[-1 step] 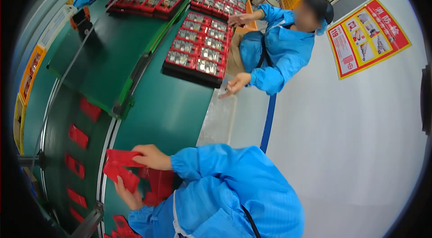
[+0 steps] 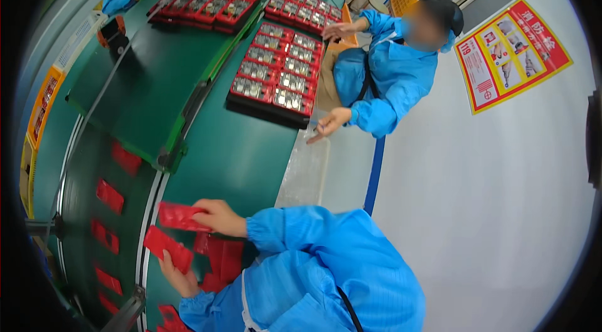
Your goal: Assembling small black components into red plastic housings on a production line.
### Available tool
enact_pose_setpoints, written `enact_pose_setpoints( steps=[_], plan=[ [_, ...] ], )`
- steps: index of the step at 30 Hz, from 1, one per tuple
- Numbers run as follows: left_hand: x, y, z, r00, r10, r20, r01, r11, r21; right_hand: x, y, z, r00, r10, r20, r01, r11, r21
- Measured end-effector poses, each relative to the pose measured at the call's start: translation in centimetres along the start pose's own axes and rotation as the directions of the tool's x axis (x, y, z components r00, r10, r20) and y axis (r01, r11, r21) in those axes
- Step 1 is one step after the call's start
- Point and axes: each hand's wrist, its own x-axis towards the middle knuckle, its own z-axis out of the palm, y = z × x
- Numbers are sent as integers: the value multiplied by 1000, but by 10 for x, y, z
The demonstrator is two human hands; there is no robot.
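My left hand [image 2: 180, 277] is closed on a flat red rectangular plastic panel [image 2: 164, 247], pinched at its lower side. Above it, my right hand [image 2: 222, 217] grips the end of a second, similar red panel [image 2: 178, 215]. A narrow gap separates the two panels, which are held over the edge between the green worktop and the belt. More red panels [image 2: 224, 258] lie in a loose pile on the worktop beside my hands, partly hidden by my sleeves. Others [image 2: 168, 318] rest at the bottom edge.
Red pieces [image 2: 110, 195] lie spaced along the dark green belt [image 2: 81, 162] at left. Black trays of red-framed metal parts [image 2: 276, 71] stand farther up the green bench [image 2: 213, 156]. A co-worker [image 2: 392, 68] in blue sits beside them. A metal bracket [image 2: 128, 310] juts in below.
The two red panels, overlapping before, are now apart. My right hand has shifted slightly right with its panel; my left hand has stayed almost in place. The co-worker's hands moved a little.
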Motion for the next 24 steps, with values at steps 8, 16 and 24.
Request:
enact_pose_setpoints(
  steps=[8, 16, 24],
  plan=[
    [17, 5, 2, 998, 22, -51, -26, 998, -65, 50, 37, -107, 919, 320, -231, -230, 910, 344],
    [39, 5, 39, 995, 14, -97, -29, 988, -154, 158, 30, -135, 898, 385, -212, -286, 879, 381],
    [62, 34, 42, 981, 88, -173, -104, 991, -85, 281, 50, -106, 957, 241, -161, -181, 931, 317]
  ],
)
